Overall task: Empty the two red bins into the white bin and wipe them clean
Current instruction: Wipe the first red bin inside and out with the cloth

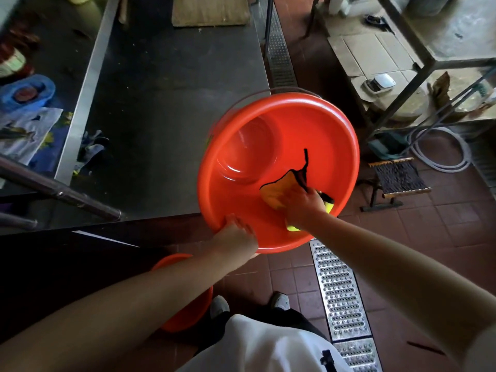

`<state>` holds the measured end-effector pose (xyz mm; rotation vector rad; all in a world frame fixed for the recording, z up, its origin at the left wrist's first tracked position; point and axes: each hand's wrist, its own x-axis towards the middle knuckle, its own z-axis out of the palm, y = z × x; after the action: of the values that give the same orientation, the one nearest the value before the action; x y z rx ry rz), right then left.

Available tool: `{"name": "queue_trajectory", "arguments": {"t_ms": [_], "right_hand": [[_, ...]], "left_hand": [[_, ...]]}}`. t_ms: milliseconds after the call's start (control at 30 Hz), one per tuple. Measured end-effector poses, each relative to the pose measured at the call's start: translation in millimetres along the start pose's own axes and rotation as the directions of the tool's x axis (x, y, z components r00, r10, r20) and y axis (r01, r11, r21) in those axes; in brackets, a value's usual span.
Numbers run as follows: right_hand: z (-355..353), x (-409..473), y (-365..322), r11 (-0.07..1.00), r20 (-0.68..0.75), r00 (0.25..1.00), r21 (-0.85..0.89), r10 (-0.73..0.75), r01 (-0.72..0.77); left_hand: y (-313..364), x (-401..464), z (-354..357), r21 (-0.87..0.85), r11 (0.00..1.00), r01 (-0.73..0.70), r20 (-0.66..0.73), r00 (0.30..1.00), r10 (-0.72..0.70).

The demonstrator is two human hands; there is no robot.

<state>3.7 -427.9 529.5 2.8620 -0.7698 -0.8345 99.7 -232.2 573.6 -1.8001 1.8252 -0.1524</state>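
Observation:
A large round red bin [268, 135] is tilted up off the corner of the steel table, its empty inside facing me. My left hand [237, 232] grips its near rim from below. Inside the bin, against the lower right wall, my right hand [302, 206] presses a yellow cloth [273, 193] with black edging. A second red bin [185, 299] stands on the floor by my feet, mostly hidden behind my left forearm. A pale rim [249, 93] shows just behind the held bin; I cannot tell whether it is the white bin.
The dark steel table [166, 103] fills the left, with gloves [91, 149] near its left edge. A metal drain grate [341, 294] runs along the tiled floor. A small stool [400, 178], a hose [442, 149] and a metal rack [418, 68] stand at the right.

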Motion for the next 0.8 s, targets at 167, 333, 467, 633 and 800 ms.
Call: {"name": "queue_trajectory", "arguments": {"t_ms": [167,333,467,633,800], "right_hand": [[6.8,5.4,-49.1,0.926,0.058,0.995,0.374,-0.085,0.058],[9.4,10.3,-14.5,0.951,-0.018,1.0,0.308,-0.004,0.01],[8.0,31.3,-15.8,0.989,-0.001,0.998,0.132,0.063,-0.062],[14.4,22.2,-60.3,0.935,0.01,0.993,0.339,-0.116,0.106],[19.6,50.7,-10.0,0.968,0.004,0.999,0.248,0.043,-0.042]], "left_hand": [[-1.1,2.4,-2.0,-0.008,1.0,-0.031,0.008,0.999,0.031],[-5.9,2.6,4.9,-0.029,0.998,-0.048,0.0,0.999,0.048],[-5.1,7.5,6.8,-0.026,0.998,-0.048,0.006,0.999,0.049],[-3.5,2.3,17.6,-0.004,0.999,-0.041,0.072,0.997,0.041],[4.1,8.2,24.6,0.052,0.998,-0.024,0.113,0.993,0.018]]}}
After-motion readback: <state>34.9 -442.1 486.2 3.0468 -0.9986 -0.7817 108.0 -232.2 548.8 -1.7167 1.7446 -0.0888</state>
